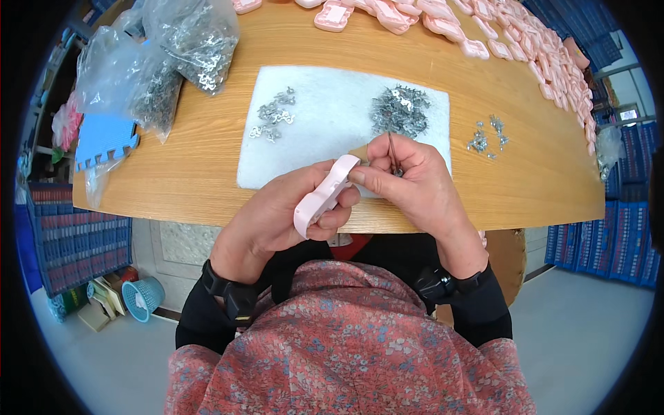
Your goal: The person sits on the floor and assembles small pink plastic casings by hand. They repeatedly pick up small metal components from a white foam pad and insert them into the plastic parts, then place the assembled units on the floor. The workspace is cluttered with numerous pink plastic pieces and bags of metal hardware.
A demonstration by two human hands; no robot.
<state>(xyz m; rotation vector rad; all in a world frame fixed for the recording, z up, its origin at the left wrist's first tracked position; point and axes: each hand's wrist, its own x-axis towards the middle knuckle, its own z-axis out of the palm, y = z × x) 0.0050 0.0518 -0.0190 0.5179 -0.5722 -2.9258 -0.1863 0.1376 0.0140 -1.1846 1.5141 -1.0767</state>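
Note:
My left hand (273,207) is closed around a pale pink plastic shell (324,197), holding it tilted on its edge above the mat's front edge. The thumb and fingertips of my right hand (425,183) are pinched together at the shell's upper end. A thin dark metal tool, like tweezers (393,152), lies within the right hand's fingers; any small part at the fingertips is too hidden to make out. Beyond my hands, a white foam mat (325,131) carries a small group of silvery metal clips (273,116) at left and a denser pile of metal pieces (401,111) at right.
Clear plastic bags of metal parts (200,48) stand at the table's left, by a blue foam tile (104,142). Many pink shells (443,21) line the far and right edges. Loose metal pieces (487,136) lie right of the mat. A blue basket (143,299) is on the floor.

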